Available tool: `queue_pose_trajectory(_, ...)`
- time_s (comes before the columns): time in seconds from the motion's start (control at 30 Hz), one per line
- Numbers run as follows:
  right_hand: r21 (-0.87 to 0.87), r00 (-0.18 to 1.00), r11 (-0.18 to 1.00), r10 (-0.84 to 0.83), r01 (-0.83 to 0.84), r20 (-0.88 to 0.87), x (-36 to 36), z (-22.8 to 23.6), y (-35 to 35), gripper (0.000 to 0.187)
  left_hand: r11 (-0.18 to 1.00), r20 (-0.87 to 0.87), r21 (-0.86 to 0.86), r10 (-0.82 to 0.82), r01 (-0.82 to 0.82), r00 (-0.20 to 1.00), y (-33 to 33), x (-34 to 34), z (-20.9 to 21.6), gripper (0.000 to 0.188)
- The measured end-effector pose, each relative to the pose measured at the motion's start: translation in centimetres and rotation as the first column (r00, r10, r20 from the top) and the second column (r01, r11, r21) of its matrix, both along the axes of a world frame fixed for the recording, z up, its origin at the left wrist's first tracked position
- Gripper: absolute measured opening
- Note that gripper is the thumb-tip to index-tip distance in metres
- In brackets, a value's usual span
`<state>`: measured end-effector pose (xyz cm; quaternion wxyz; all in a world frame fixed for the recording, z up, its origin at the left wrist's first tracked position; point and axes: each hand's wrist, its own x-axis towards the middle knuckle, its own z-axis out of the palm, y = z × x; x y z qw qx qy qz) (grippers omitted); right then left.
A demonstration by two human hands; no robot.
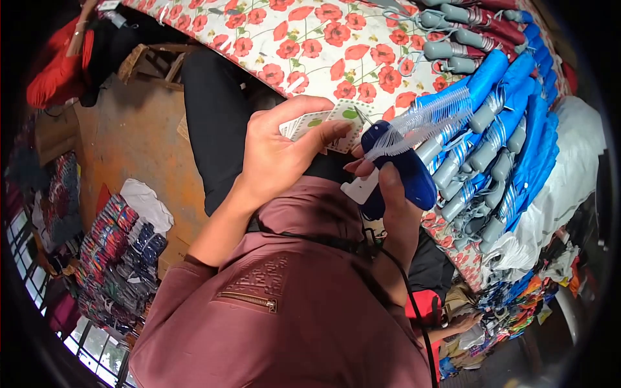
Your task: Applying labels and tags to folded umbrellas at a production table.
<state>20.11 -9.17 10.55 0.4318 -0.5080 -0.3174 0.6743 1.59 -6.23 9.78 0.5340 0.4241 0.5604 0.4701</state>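
My left hand (275,149) pinches a small stack of white cardboard tags (349,121) with green spots and dotted edges, fanned between thumb and fingers. My right hand (396,204) is wrapped round a dark blue tagging gun (414,176) with a white part at its side. A comb-like strip of clear plastic fasteners (435,123) stands out from the gun. The gun's thin needle (363,115) points at the tags' right edge; whether it pierces them I cannot tell. Some right-hand fingers are hidden behind the gun.
Blue folded umbrellas (488,74) with grey handles lie piled at the right, beside maroon ones (479,42). They rest on a poppy-patterned tablecloth (310,48). Bundled umbrellas (113,242) heap on the floor at left. A wooden stool (162,61) and a person in red (55,71) are beyond.
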Motion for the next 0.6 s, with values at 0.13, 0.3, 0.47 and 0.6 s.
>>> queue_pose_trajectory(0.13,-0.02,1.0,1.0,-0.006,0.005,-0.024,-0.2,0.1,0.0,0.044,0.991,-0.057,0.132,-0.014,0.021,0.998,0.0,-0.5,-0.3,0.018)
queue_pose_trajectory(0.3,0.01,0.992,0.996,-0.092,0.094,-0.086,-1.0,0.0,0.2,0.045,0.972,0.097,0.22,-0.1,0.076,0.99,0.0,-0.9,-1.1,0.025)
queue_pose_trajectory(0.47,0.009,0.999,0.999,0.031,-0.031,0.028,-1.0,1.0,1.5,0.041,0.929,-0.079,0.294,-0.211,0.225,0.974,0.2,-1.3,-0.6,0.018)
queue_pose_trajectory(0.6,-0.046,0.995,0.999,-0.013,0.017,0.098,-1.5,0.7,2.1,0.037,0.949,-0.134,0.234,-0.184,0.212,0.974,0.4,-1.1,-0.4,0.019)
